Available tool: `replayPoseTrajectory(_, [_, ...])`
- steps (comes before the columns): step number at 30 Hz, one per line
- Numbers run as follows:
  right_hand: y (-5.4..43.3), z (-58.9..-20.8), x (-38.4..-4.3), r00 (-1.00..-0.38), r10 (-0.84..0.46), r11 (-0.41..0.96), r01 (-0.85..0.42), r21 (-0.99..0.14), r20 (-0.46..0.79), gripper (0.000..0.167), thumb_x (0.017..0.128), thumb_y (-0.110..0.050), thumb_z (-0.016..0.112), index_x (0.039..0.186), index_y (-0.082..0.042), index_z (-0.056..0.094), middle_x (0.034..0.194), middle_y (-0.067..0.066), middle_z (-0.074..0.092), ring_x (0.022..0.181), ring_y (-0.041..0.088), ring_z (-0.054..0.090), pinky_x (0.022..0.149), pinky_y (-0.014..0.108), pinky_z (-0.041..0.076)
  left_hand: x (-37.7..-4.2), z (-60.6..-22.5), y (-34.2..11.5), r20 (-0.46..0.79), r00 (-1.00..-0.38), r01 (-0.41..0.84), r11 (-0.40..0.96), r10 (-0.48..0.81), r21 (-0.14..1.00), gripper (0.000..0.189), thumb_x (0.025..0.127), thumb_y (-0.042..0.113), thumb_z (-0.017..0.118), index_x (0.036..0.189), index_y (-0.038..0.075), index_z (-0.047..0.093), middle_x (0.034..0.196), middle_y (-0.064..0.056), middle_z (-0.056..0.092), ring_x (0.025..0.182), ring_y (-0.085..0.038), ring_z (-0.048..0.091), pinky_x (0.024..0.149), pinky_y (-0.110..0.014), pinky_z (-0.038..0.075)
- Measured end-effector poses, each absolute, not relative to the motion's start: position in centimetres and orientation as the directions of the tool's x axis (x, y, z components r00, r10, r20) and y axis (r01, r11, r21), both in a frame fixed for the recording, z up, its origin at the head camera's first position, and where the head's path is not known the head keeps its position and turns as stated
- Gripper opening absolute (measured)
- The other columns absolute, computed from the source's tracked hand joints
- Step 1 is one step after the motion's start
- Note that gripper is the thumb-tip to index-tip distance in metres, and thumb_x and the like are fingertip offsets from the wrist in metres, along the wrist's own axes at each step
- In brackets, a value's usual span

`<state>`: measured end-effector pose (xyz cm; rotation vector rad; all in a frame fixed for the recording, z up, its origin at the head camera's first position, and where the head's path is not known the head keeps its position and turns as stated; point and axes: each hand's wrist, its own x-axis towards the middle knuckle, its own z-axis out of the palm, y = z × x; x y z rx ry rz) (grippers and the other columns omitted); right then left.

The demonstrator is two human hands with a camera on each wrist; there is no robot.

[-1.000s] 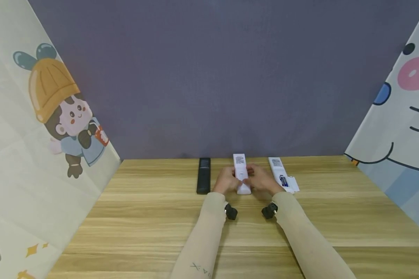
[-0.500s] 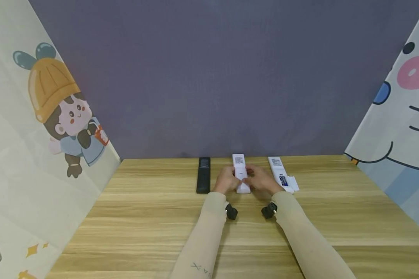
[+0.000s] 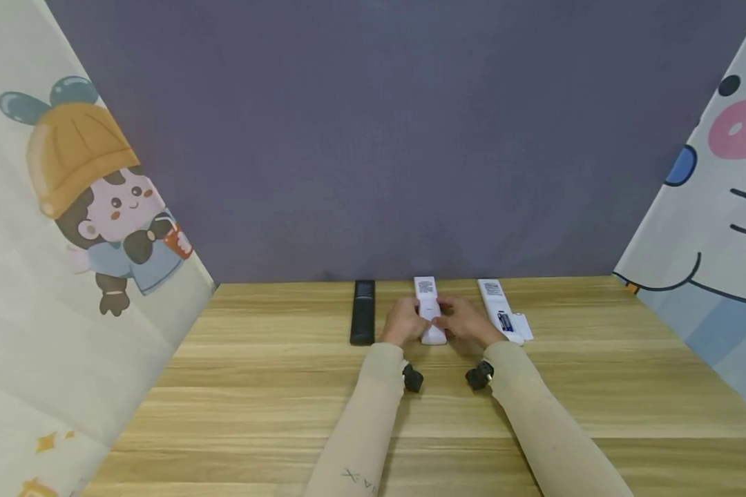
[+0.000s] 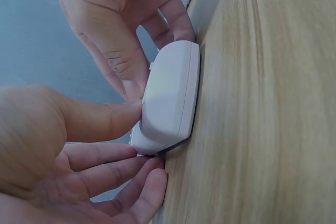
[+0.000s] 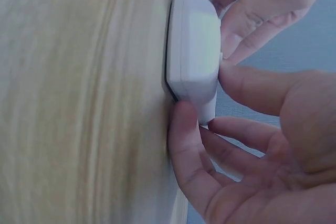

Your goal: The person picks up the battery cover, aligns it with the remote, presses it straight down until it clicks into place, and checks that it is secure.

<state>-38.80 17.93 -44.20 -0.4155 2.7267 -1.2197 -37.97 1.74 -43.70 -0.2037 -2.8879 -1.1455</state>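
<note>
A white remote control [image 3: 427, 308] lies back side up on the wooden table, its printed label toward the far end. My left hand [image 3: 403, 322] grips it from the left, my right hand [image 3: 464, 322] from the right. Both thumbs press on its back, close together, as the left wrist view shows with the remote's rounded near end [image 4: 169, 87]. Fingers of each hand are bent around its sides, some touching the table. In the right wrist view, the right thumb [image 5: 257, 87] lies against the remote's back. Whether the battery cover sits fully flush is hidden by the thumbs.
To the left lies a black remote [image 3: 363, 314]. Right of my hands is a second white remote [image 3: 493, 298], its battery compartment showing batteries [image 3: 505, 322], with a loose white cover [image 3: 522, 326] beside it. A dark grey panel [image 3: 373, 152] rises behind the table [image 3: 255, 386].
Both hands keep their hold, almost still. The middle remote's far end has shifted very slightly toward me. The printed cloth on the left has moved a little to the left.
</note>
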Motion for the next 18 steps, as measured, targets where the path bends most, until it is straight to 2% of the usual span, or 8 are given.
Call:
replayPoseTrajectory(9, [18.4,-43.7,-38.5,-0.961,-0.275,0.655,-0.169,-0.737,-0.024,0.054,0.097,-0.009,0.066,0.145,0.008,0.049,0.145,0.033,0.052,0.086,0.020,0.068,0.074,0.030,0.057,-37.8,-43.2,2.3,0.070,-0.990,0.141,0.741,0.127,0.656,0.017,0.084,0.010,0.078,0.098,0.001,0.075,0.094,-0.009,0.074,0.080,-0.019,0.059,0.071,-0.030,0.050])
replayPoseTrajectory(15, [18.8,-43.2,-38.1,-0.964,-0.264,0.659,-0.158,-0.735,-0.029,0.054,0.096,-0.009,0.066,0.144,0.009,0.049,0.143,0.033,0.054,0.079,0.018,0.069,0.070,0.028,0.057,-37.3,-42.7,2.8,0.047,-0.990,0.130,0.739,0.132,0.661,0.019,0.087,0.014,0.077,0.103,0.003,0.074,0.099,-0.009,0.074,0.083,-0.019,0.058,0.074,-0.029,0.050])
replayPoseTrajectory(18, [19.0,-42.9,-38.0,-0.965,-0.260,0.664,-0.156,-0.732,-0.030,0.055,0.096,-0.009,0.066,0.145,0.009,0.049,0.143,0.034,0.054,0.078,0.018,0.070,0.070,0.029,0.058,-37.1,-42.6,3.0,0.068,-0.987,0.155,0.731,0.147,0.665,0.018,0.086,0.013,0.077,0.101,0.004,0.074,0.096,-0.009,0.073,0.082,-0.019,0.058,0.073,-0.030,0.049])
